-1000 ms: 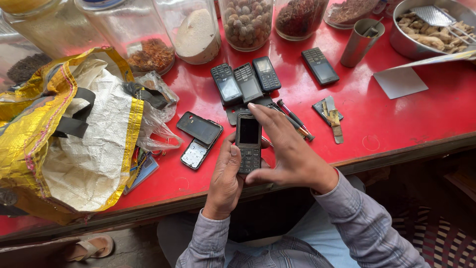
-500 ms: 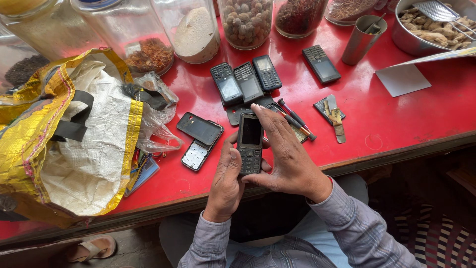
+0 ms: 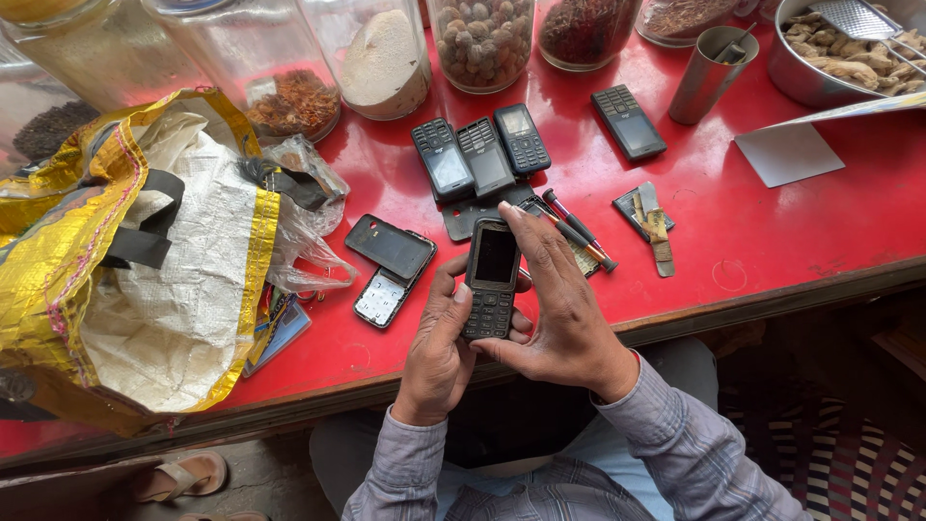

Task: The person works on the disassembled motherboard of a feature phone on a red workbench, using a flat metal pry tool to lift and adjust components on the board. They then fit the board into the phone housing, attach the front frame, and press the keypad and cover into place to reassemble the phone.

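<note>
Both my hands hold one black keypad phone [image 3: 492, 280] upright over the near edge of the red table [image 3: 772, 241]. My left hand [image 3: 439, 342] grips its lower left side, thumb on the keys. My right hand [image 3: 559, 309] wraps the right side, with the index finger reaching to the top corner. The screen is dark. Just behind the phone lie a red-tipped screwdriver [image 3: 579, 230] and a flat dark phone cover [image 3: 473, 214].
Three keypad phones [image 3: 482, 154] lie side by side, a fourth [image 3: 628, 122] further right. An opened phone body and back cover [image 3: 388, 265] lie left. A yellow-and-white woven bag [image 3: 135, 270] fills the left. Glass jars [image 3: 386, 58], a steel cup [image 3: 707, 72] and a steel bowl [image 3: 820, 77] line the far side.
My hands and the phone have barely moved. The view has shifted slightly, and my right index finger now rests on the phone's top corner.
</note>
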`<action>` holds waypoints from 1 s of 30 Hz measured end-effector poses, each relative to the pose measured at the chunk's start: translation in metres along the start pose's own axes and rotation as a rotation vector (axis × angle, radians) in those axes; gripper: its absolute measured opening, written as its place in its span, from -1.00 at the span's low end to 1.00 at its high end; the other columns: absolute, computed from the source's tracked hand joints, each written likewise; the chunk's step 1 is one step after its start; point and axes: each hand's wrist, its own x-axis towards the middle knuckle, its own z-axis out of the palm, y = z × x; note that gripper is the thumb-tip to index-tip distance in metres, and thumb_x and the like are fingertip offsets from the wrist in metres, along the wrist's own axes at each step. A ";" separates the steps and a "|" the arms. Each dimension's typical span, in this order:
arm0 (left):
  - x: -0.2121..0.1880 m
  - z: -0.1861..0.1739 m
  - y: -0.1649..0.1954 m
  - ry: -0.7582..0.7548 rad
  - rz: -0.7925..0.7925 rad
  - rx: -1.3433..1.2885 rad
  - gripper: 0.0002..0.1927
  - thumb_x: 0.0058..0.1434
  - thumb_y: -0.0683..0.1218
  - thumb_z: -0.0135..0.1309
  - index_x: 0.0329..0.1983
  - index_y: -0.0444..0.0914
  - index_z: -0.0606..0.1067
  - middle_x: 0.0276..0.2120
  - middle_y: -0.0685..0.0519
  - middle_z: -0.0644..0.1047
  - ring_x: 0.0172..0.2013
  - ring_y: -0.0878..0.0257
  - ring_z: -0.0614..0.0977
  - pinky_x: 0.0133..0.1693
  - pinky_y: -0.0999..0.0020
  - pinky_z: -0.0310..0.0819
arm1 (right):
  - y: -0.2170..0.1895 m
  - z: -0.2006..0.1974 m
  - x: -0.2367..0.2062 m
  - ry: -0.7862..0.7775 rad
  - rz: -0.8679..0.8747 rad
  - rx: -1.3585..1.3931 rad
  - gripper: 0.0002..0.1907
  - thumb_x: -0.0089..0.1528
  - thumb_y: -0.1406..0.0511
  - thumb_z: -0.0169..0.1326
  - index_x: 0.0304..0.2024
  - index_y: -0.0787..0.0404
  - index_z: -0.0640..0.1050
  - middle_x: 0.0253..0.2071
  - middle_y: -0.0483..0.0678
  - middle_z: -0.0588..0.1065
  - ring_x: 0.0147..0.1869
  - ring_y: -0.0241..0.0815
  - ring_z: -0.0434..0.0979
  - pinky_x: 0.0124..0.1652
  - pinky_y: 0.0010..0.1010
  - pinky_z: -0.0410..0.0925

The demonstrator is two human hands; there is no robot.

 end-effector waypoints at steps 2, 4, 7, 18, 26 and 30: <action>-0.001 0.001 0.000 0.003 -0.011 0.006 -0.52 0.56 0.05 -0.34 0.44 -0.26 0.12 0.16 -0.27 0.47 -0.11 0.13 0.66 -0.09 0.20 0.67 | 0.000 0.000 -0.003 0.008 -0.003 -0.005 0.31 -0.12 0.13 0.52 0.50 0.34 0.05 0.50 0.23 0.15 0.62 0.27 0.08 0.52 -0.01 0.02; -0.001 0.002 0.001 0.001 -0.014 0.015 -0.49 0.56 0.06 -0.35 0.47 -0.27 0.11 0.16 -0.26 0.47 -0.10 0.14 0.66 -0.07 0.20 0.66 | 0.001 0.002 -0.004 0.020 -0.006 -0.002 0.31 -0.11 0.12 0.52 0.50 0.36 0.05 0.51 0.24 0.14 0.63 0.27 0.07 0.52 0.00 0.01; -0.002 0.002 0.003 -0.002 -0.013 0.009 -0.43 0.56 0.06 -0.37 0.55 -0.24 0.05 0.14 -0.27 0.48 -0.11 0.14 0.66 -0.06 0.21 0.66 | 0.002 0.004 -0.005 0.035 0.000 0.011 0.31 -0.10 0.11 0.52 0.50 0.37 0.05 0.52 0.23 0.14 0.64 0.26 0.07 0.53 -0.01 0.00; -0.002 -0.006 0.003 -0.046 -0.060 -0.168 -0.39 0.53 -0.05 -0.22 0.60 -0.22 0.03 0.26 -0.31 0.44 0.04 -0.08 0.65 0.06 0.09 0.61 | 0.008 -0.006 -0.005 -0.030 0.056 0.366 0.31 -0.02 0.15 0.50 0.56 0.35 0.00 0.60 0.15 0.11 0.69 0.05 0.12 0.59 -0.16 0.03; -0.001 -0.004 0.003 -0.046 -0.028 -0.118 -0.37 0.48 -0.13 -0.09 0.59 -0.18 0.07 0.22 -0.31 0.45 0.06 -0.19 0.64 0.11 -0.07 0.61 | 0.010 -0.011 -0.007 -0.097 0.091 0.467 0.28 -0.03 0.19 0.49 0.57 0.31 0.03 0.61 0.12 0.10 0.69 0.03 0.11 0.60 -0.13 0.02; -0.001 -0.004 0.003 -0.034 -0.017 -0.111 -0.34 0.45 -0.15 -0.06 0.58 -0.17 0.07 0.23 -0.28 0.45 0.06 -0.20 0.64 0.11 -0.09 0.61 | 0.010 -0.011 -0.008 -0.117 0.116 0.513 0.27 0.00 0.20 0.47 0.58 0.31 0.02 0.63 0.12 0.08 0.70 0.03 0.11 0.60 -0.12 0.02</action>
